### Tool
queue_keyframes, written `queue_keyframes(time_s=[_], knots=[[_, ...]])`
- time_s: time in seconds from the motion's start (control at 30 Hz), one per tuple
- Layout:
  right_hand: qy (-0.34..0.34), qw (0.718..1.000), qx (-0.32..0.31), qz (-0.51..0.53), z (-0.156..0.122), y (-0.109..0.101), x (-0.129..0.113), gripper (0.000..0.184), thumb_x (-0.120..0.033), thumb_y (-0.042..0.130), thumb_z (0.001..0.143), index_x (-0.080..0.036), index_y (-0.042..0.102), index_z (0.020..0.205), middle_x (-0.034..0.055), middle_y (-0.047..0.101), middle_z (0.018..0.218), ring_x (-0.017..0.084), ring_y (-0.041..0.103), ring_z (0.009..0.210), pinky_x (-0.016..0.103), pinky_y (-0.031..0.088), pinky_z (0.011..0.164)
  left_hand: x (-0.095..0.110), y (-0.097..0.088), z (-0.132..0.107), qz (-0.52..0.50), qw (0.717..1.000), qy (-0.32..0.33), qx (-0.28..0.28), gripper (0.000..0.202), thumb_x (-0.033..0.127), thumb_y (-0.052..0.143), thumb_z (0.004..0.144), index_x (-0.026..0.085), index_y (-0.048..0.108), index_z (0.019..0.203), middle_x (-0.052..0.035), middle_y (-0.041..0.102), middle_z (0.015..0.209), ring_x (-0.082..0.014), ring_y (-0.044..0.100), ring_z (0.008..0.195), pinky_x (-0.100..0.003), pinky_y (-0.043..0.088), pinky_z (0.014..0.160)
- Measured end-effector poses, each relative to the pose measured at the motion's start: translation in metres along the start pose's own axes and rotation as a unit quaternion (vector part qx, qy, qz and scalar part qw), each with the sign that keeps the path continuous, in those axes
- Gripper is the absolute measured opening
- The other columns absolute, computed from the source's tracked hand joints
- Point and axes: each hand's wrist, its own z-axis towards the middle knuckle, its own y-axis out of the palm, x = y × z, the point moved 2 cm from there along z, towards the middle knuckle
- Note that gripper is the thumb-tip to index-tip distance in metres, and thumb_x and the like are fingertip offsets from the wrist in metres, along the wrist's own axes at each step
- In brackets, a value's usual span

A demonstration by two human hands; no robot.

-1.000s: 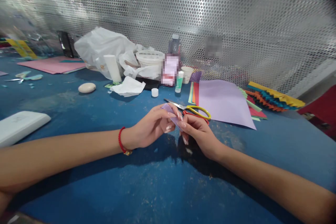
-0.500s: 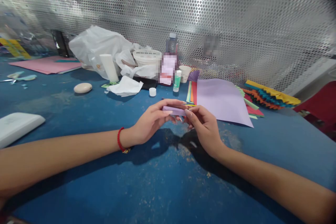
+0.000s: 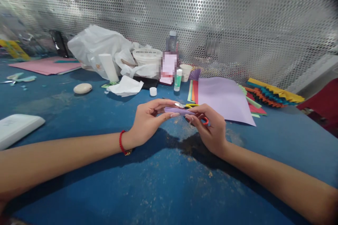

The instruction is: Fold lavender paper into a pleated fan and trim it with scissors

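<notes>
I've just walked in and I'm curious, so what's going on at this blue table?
A person is pinching a narrow folded strip of lilac paper between their left hand, which wears a red cord bracelet, and their right hand. Steel scissors with yellow and red handles lie just beyond and partly under the hands on the blue worktop, beside a large lilac paper sheet. Pleated multicoloured paper lies further right.

- Harsh glare whitens the perforated metal screen at the far side
- The right hand casts a dark shadow on the blue tabletop
- Wide-angle distortion bends the left and right edges
- The far left is blurred
</notes>
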Motion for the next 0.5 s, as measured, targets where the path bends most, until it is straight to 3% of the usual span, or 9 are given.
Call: queue_keyframes(time_s=[0.17, 0.33, 0.5], knots=[[-0.064, 0.997, -0.014, -0.028, 0.0005, -0.0007, 0.0021, 0.008, -0.021, 0.069, 0.095, -0.022, 0.073, 0.102, 0.0011, 0.073, 0.084, 0.013, 0.064, 0.072, 0.024, 0.051, 0.059, -0.0026, -0.0022, -0.0042, 0.033, 0.999, 0.035, -0.014, 0.017, 0.019, 0.080, 0.085, 0.021, 0.079, 0.102, -0.0019, 0.081, 0.102, -0.0148, 0.078, 0.094, -0.016, 0.061, 0.084], [-0.071, 0.997, -0.008, -0.038, 0.0013, -0.0007, 0.0009, 0.005, -0.017, 0.074, 0.091, -0.020, 0.072, 0.095, -0.0004, 0.073, 0.078, 0.010, 0.059, 0.061, 0.021, 0.049, 0.054, 0.0013, -0.0042, -0.0019, 0.084, 0.993, 0.076, -0.026, 0.018, 0.012, 0.077, 0.086, 0.025, 0.081, 0.098, 0.0021, 0.081, 0.096, -0.0121, 0.078, 0.089, -0.014, 0.060, 0.084], [-0.066, 0.997, -0.009, -0.032, 0.0033, -0.0019, 0.0004, 0.004, -0.017, 0.075, 0.090, -0.020, 0.072, 0.090, -0.0003, 0.072, 0.077, 0.011, 0.061, 0.065, 0.022, 0.049, 0.057, 0.0048, -0.0043, -0.0024, 0.115, 0.986, 0.115, -0.037, 0.023, 0.009, 0.076, 0.086, 0.028, 0.082, 0.098, 0.0034, 0.081, 0.095, -0.0123, 0.078, 0.086, -0.015, 0.060, 0.083]])
